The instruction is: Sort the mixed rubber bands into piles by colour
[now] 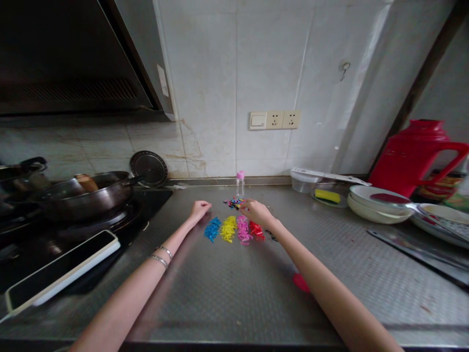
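Note:
On the steel counter lie separate heaps of small thin coloured pieces, too small to name: blue (pixel 212 229), yellow (pixel 229 229), pink (pixel 243 229), red (pixel 257 231) and black (pixel 271 235). Behind them is a mixed-colour pile (pixel 233 202). My right hand (pixel 256 211) is over that pile's right side, fingertips pinched together; what they hold is too small to make out. My left hand (pixel 200 210) rests left of the pile, behind the blue heap, its fingers curled closed. Whether anything is inside it is hidden. A small clear bottle with a pink top (pixel 240 184) stands behind the pile.
At left are a pan (pixel 88 195) on the stove and a phone-like device (pixel 62 271). At right stand a yellow sponge (pixel 327 196) on a dish, stacked bowls (pixel 377 208), a cleaver-like blade (pixel 417 252) and a red thermos jug (pixel 410 156). A pink-red object (pixel 301 282) lies beside my right forearm.

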`<state>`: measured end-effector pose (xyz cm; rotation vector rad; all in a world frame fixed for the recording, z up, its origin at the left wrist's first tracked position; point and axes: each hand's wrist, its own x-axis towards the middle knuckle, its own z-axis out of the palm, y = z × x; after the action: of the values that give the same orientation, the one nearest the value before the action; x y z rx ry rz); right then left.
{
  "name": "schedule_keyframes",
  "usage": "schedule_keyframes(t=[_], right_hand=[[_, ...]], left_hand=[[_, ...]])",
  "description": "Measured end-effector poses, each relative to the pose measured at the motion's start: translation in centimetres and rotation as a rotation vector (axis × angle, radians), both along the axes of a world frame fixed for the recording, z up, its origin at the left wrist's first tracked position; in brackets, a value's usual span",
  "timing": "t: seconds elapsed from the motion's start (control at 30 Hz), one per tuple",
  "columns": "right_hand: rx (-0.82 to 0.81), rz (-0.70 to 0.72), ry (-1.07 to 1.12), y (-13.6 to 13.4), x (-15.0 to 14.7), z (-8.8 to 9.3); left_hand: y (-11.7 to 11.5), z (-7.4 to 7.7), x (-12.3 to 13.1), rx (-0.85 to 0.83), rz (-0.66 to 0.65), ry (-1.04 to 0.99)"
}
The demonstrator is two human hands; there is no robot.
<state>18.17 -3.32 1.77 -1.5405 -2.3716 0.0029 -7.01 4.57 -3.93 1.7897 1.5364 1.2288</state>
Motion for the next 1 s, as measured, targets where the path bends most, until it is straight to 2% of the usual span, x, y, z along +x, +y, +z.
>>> schedule_keyframes(t=[0.2, 0.43, 0.67, 1.0], right_hand=[[0.044, -0.143, -0.008, 0.6, 2.0, -0.1], [0.052, -0.201, 0.008, 0.5, 2.9, -0.4], [0.004, -0.244, -0.001, 0.3, 3.1, -0.3], [0.029, -0.261, -0.020, 0.7, 3.5, -1.1]], left_hand=[[1.1, 0.7, 1.8, 0.054, -0.054, 0.090], [1.2, 1.7, 5.5, 0.030, -0.178, 0.365], [2.2, 1.7, 7.3, -0.007, -0.087, 0.419], [2.9, 1.0, 8.0, -0.056, -0.012, 0.374]])
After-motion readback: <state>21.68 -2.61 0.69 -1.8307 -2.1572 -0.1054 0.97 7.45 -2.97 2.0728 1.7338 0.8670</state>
